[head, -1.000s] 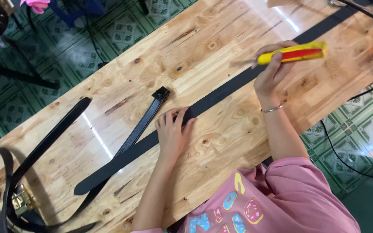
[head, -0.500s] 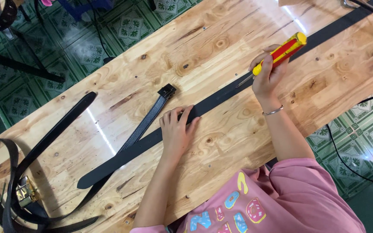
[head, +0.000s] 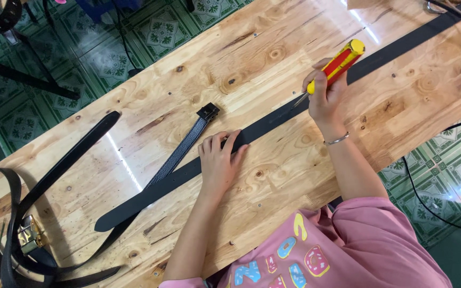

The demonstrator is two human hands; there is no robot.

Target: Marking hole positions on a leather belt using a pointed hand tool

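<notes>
Left hand [head: 219,160] flat, fingers spread, pressing the long black belt strap [head: 273,120] onto the wooden table [head: 134,96], likely to keep it from sliding. Right hand [head: 324,96] closed tight around a yellow and red screwdriver [head: 337,64], tip pointing down at the strap, middle right of the frame. Another belt with a dark buckle [head: 208,112] just left of the flat hand. Curled belts [head: 12,240] at lower left. No boxes, labels or signs on the table.

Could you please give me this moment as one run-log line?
left hand: flat on belt | right hand: holds screwdriver, tip at belt | table: second belt alongside
</notes>
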